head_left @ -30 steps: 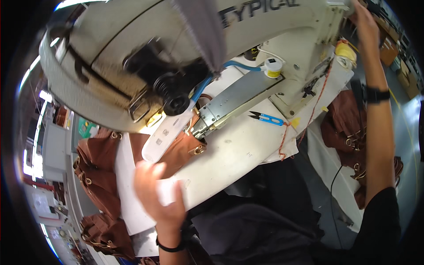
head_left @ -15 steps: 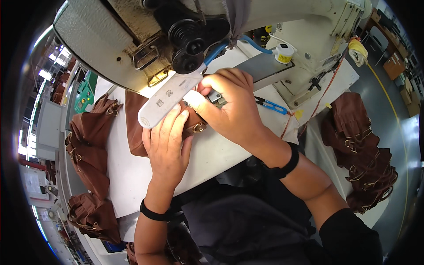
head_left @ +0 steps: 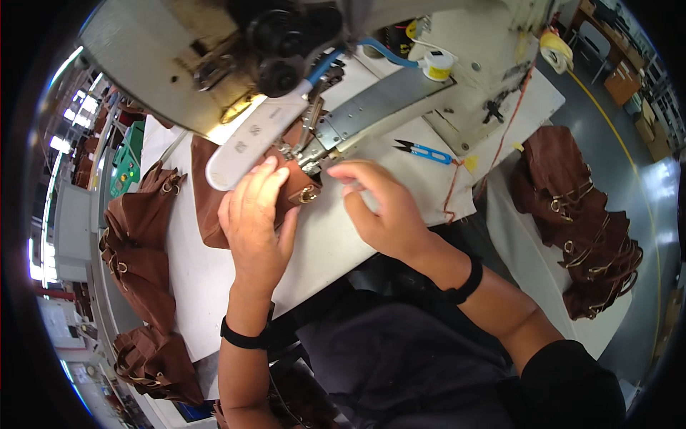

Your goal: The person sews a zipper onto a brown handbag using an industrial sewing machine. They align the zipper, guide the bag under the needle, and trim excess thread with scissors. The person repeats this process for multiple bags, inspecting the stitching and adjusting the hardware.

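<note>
A brown leather bag (head_left: 207,204) lies on the white table under the head of a sewing machine (head_left: 153,64). My left hand (head_left: 257,214) rests on the bag with fingers stretched out and thumb apart. Beside those fingers, a gold metal ring (head_left: 309,194) sits on the bag's side. The bag's edge meets the metal presser foot (head_left: 309,166) at the end of the narrow machine arm (head_left: 379,107). To the right of it hovers my right hand (head_left: 389,214), empty, with a gap between thumb and index finger. A white lamp bar (head_left: 254,143) hides part of the bag.
Blue thread snips (head_left: 429,152) lie right of the machine arm, near an orange-brown thread (head_left: 451,193). More brown bags are piled at the left (head_left: 139,264) and on a stand at the right (head_left: 564,214). A small white bobbin-shaped container (head_left: 437,66) sits on the machine.
My right hand has drawn back from the presser foot, down and to the right, uncovering the foot and machine arm. My left hand stays on the bag. The whole view has shifted slightly.
</note>
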{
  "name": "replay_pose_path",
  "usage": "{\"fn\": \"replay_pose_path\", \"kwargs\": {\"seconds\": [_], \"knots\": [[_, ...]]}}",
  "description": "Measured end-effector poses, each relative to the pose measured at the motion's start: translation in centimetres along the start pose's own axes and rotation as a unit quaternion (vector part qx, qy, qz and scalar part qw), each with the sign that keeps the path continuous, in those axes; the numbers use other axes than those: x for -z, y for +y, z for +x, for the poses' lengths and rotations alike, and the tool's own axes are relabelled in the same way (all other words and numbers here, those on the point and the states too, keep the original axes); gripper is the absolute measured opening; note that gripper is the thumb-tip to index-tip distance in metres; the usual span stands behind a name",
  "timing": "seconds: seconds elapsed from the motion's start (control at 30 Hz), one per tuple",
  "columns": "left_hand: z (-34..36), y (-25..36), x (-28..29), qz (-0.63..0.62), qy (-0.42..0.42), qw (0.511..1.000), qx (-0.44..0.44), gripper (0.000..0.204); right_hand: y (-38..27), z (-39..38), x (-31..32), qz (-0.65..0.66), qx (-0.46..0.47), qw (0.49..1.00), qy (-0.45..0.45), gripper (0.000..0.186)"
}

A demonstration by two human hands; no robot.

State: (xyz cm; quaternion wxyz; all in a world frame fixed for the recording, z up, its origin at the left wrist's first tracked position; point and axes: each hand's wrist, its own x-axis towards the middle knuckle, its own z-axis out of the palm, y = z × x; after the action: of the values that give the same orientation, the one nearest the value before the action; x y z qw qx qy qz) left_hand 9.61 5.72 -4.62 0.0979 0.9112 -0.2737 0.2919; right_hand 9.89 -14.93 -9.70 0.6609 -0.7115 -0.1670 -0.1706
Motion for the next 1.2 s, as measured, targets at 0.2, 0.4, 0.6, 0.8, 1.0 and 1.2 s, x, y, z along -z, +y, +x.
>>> {"fn": "replay_pose_path", "kwargs": {"seconds": [0.2, 0.4, 0.6, 0.8, 1.0, 1.2], "knots": [[-0.1, 0.0, 0.6, 0.021, -0.022, 0.999, -0.014, 0.071, 1.8, 0.3, -1.5, -0.058, 0.084, 0.992, -0.070, 0.030], [-0.5, -0.2, 2.2, 0.081, -0.086, 0.991, -0.069, 0.072, -2.4, -0.5, -2.0, 0.006, 0.048, 0.997, -0.059, 0.023], [-0.3, 1.1, 1.7, 0.090, -0.035, 0.994, -0.056, 0.065, -2.7, 0.2, -2.0, 0.169, -0.124, 0.973, -0.097, 0.026], [-0.4, 2.3, 1.3, 0.031, -0.010, 0.999, -0.004, 0.070, -3.6, 0.7, -2.6, 0.300, -0.165, 0.937, -0.075, 0.024], [-0.1, 2.9, 1.3, 0.010, -0.014, 1.000, 0.023, 0.071, -4.1, 1.0, -2.2, 0.296, -0.175, 0.935, -0.082, 0.024], [0.1, 3.2, 1.5, 0.018, -0.023, 0.999, 0.034, 0.069, -3.7, 0.9, -2.1, 0.326, -0.197, 0.922, -0.067, 0.024]]}}
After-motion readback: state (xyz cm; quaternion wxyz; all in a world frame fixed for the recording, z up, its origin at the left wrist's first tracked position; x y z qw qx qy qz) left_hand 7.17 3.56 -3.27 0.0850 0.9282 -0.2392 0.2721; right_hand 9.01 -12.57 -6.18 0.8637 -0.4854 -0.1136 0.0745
